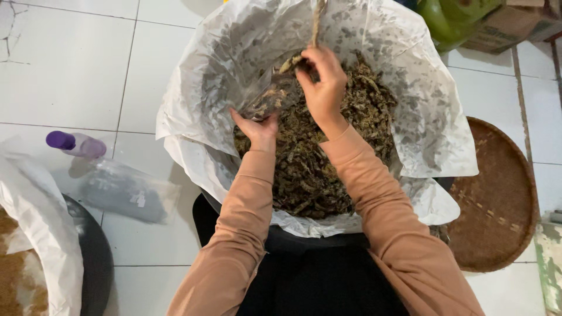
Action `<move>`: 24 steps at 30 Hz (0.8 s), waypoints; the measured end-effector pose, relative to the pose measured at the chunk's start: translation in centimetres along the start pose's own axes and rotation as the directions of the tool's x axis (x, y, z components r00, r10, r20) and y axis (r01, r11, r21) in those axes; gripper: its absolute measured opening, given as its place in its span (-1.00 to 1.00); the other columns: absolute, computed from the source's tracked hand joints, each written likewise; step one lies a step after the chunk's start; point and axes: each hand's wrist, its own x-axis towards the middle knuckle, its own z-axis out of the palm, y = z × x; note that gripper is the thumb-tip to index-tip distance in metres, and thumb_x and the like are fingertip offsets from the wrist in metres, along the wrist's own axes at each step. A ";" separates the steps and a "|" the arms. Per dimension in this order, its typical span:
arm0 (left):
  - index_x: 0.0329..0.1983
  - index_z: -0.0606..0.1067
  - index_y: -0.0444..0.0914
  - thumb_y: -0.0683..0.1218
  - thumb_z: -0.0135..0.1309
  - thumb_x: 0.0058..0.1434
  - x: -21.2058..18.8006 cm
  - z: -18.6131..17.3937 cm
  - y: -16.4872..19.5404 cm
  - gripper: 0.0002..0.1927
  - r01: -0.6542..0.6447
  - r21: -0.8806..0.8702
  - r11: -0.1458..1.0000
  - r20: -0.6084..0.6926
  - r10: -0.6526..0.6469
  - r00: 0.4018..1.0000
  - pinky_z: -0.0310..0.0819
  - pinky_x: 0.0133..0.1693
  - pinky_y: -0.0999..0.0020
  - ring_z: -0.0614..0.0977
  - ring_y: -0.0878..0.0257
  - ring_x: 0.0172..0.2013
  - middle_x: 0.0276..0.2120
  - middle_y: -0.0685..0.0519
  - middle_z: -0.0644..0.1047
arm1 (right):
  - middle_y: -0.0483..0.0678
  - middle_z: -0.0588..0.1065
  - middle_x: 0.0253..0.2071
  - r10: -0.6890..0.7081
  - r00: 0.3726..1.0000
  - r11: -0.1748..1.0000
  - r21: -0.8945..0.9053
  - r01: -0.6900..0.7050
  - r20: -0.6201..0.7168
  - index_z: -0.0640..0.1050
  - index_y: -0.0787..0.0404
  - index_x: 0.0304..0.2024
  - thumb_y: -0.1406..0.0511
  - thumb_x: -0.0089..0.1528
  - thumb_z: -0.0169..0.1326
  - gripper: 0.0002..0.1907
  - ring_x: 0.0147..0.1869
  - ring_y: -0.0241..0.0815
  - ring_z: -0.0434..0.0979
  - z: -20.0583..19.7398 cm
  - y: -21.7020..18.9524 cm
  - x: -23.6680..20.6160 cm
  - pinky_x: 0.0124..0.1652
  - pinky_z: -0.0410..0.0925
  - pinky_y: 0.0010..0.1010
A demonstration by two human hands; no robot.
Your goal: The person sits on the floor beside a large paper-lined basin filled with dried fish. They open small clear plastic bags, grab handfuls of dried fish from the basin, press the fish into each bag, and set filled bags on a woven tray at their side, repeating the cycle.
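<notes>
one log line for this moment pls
left hand: holds clear plastic bag open | right hand: drops dried snack pieces into bag | over paper-lined basin

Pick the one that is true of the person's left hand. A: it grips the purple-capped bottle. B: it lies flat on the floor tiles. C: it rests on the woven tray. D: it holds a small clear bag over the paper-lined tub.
D: the left hand holds a small clear bag open above the dried brown pieces in the paper-lined tub, while the right hand brings a pinch to its mouth.
</notes>
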 end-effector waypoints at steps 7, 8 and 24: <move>0.40 0.25 -0.13 0.42 -0.12 0.27 -1.0 1.0 -0.4 -0.21 -0.084 0.134 0.987 -0.077 0.095 0.992 0.12 0.33 -0.30 0.30 -0.10 0.27 0.31 -0.09 0.30 | 0.24 0.50 0.14 -0.090 0.961 0.861 -0.464 0.207 0.261 0.57 0.19 0.10 0.47 0.28 0.23 -0.67 0.01 0.13 0.61 -0.6 -2.4 -1.4 -0.09 0.53 -0.17; 0.40 0.25 -0.13 0.42 -0.12 0.27 -1.1 1.1 -0.5 -0.21 -0.087 0.128 0.988 -0.064 0.096 0.993 0.12 0.33 -0.28 0.31 -0.10 0.28 0.31 -0.08 0.31 | 0.26 0.49 0.17 -0.053 0.955 0.884 -0.430 0.181 0.293 0.57 0.21 0.11 0.48 0.29 0.21 -0.67 -0.01 0.13 0.61 -0.7 -2.9 -1.1 -0.10 0.53 -0.16; 0.46 0.23 -0.13 0.45 -0.06 0.29 0.9 0.4 0.6 -0.15 -0.097 -0.053 0.994 0.110 0.103 0.989 0.25 0.32 -0.08 0.39 -0.02 0.26 0.31 -0.03 0.36 | 0.03 0.61 -0.15 0.214 0.826 0.920 0.176 -0.350 0.522 0.40 0.35 0.15 0.47 0.38 0.13 -0.68 -0.12 -0.21 0.65 -10.5 -6.8 -0.7 -0.15 0.48 -0.45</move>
